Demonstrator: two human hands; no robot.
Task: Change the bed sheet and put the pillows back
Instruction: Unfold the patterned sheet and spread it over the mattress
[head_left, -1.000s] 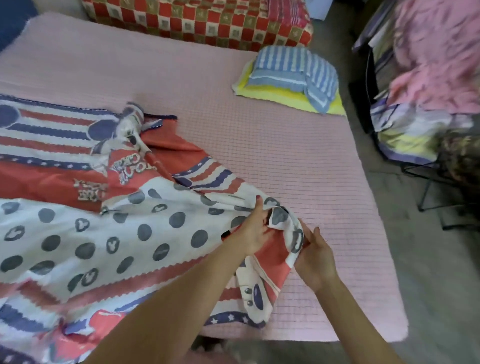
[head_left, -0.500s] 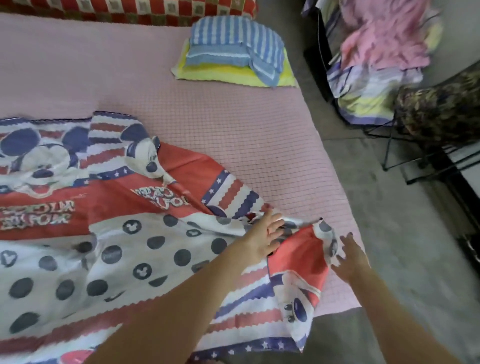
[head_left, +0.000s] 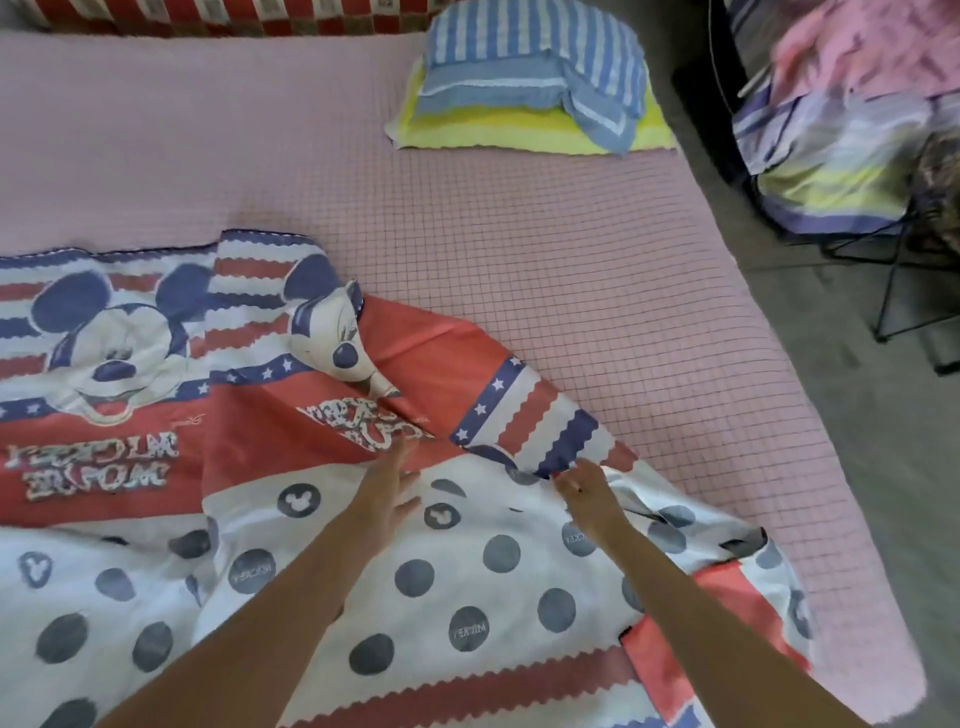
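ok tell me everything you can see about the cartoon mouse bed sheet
The cartoon mouse sheet looks like thin printed cotton: red panels, blue-and-red wavy stripes, white with grey dots. It lies rumpled and partly folded over the near left of the pink mattress. The left hand rests open on it; the right hand pinches a striped fold.

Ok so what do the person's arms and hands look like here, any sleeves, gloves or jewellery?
Both forearms are bare as far as the picture shows, with no sleeve in view. The left hand and right hand wear no gloves, and no watch, bracelet or ring is visible. The image is too soft to judge the nails.
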